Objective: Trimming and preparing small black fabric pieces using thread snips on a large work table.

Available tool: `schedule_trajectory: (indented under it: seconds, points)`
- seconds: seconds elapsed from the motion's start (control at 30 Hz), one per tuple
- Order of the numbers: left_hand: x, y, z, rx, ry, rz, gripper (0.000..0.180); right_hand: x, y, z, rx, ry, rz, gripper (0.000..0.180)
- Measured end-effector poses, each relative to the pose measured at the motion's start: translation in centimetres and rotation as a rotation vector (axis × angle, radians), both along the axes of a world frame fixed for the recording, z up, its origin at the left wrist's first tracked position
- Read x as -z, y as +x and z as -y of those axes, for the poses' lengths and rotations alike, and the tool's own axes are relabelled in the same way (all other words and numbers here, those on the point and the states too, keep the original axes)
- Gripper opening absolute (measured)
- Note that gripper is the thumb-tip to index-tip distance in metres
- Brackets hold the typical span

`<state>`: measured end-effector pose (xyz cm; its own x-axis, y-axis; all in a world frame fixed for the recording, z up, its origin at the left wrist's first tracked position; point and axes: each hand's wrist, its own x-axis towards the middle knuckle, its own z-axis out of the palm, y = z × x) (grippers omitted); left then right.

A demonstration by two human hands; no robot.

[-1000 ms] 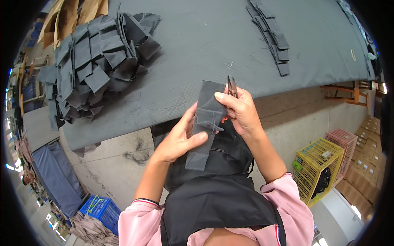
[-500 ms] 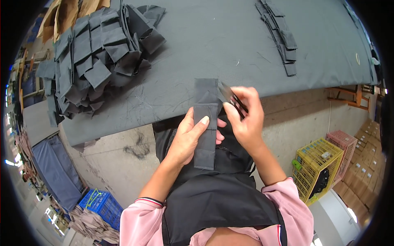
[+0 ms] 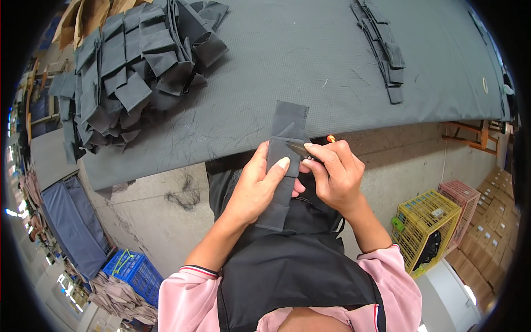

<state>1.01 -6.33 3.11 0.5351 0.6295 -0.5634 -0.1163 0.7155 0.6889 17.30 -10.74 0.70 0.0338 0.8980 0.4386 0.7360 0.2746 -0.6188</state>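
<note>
A dark grey fabric strip (image 3: 290, 117) with folded, stitched sections slants over my lap and the near edge of the table. My left hand (image 3: 255, 185) grips it at its middle, thumb on top and fingertips showing past the right side. In my right hand (image 3: 338, 178) is a pair of dark thread snips (image 3: 299, 149), an orange-red bit showing above the knuckles. The pointed tip lies at the seam where two sections of the strip overlap. Whether the blades touch a thread cannot be made out.
A big heap of similar grey strips (image 3: 124, 69) covers the table's left, and a short row of strips (image 3: 381, 47) lies at far right. Loose threads dot the grey table cover (image 3: 249, 72). Yellow crate (image 3: 423, 227) at right, blue crate (image 3: 138, 274) at lower left.
The snips have come down and left, from beside the strip onto its seam, with my right hand turned. The strip has tilted, its upper end leaning right.
</note>
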Motion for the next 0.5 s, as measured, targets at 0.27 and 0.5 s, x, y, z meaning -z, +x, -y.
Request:
schedule_trajectory:
  seconds: [0.27, 0.5]
  points:
    - [0.2, -0.18, -0.1, 0.003, -0.092, 0.04, 0.028, -0.18, -0.02, 0.8, 0.083, -0.075, -0.155, 0.026]
    - [0.56, -0.26, 0.39, 0.01, -0.036, 0.022, 0.03, -0.49, -0.76, -0.08, 0.022, 0.011, -0.073, 0.029]
